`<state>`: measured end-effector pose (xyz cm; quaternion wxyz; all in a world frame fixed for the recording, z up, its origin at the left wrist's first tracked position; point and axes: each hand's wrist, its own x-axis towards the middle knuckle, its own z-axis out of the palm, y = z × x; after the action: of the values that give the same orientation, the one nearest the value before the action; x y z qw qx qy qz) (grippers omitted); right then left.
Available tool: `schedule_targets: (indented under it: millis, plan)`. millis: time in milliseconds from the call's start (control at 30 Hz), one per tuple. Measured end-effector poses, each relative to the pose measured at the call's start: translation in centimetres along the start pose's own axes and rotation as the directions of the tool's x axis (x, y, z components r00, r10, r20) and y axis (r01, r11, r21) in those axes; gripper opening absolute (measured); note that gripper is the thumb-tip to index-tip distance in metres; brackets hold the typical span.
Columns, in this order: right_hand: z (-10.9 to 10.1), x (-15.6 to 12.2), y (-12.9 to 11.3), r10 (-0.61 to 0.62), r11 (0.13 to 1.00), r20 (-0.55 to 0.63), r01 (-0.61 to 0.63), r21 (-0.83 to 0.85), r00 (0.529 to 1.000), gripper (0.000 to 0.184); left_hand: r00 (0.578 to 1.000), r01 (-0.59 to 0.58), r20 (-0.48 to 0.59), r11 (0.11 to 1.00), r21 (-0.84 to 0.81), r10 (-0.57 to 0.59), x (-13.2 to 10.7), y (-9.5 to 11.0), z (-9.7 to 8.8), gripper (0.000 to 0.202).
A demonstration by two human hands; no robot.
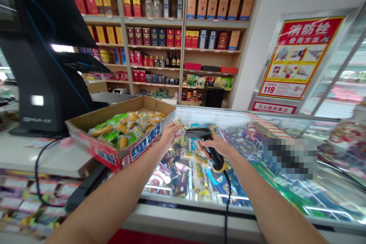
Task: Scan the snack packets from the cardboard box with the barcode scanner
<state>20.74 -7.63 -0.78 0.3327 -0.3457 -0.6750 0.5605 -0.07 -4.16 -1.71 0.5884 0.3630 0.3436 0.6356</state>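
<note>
While the cardboard box (pixel 114 148) of snacks is sitting on the surface (pixel 28 152) at left, the left hand (pixel 168 134) is pinching a small packet (pixel 179 125) just past its corner; the right hand (pixel 220 145) is gripping the corded scanner (pixel 200 133) (head nearly touching the packet). Worth holding packet flat, scanner square-on.
</note>
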Motion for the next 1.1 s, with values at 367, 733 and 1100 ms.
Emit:
schedule_targets:
  millis: [367,733,1100]
  plan:
    - [-0.1,0.1,0.1,0.055,0.998,-0.012,-0.056,-0.013,0.998,0.02,0.998,-0.056,0.01,0.998,-0.007,0.056,0.5,-0.6,-0.3,0.031]
    - [-0.1,0.3,0.7,0.046,0.998,-0.033,-0.044,0.046,0.998,0.02,1.0,-0.009,0.005,0.998,0.06,0.009,0.6,-0.3,-0.3,0.034]
    - [2.3,4.0,-4.6,-0.019,0.999,-0.074,0.021,0.026,0.997,0.022,0.921,-0.384,-0.176,0.881,-0.277,0.346,2.1,3.7,-1.1,0.037]
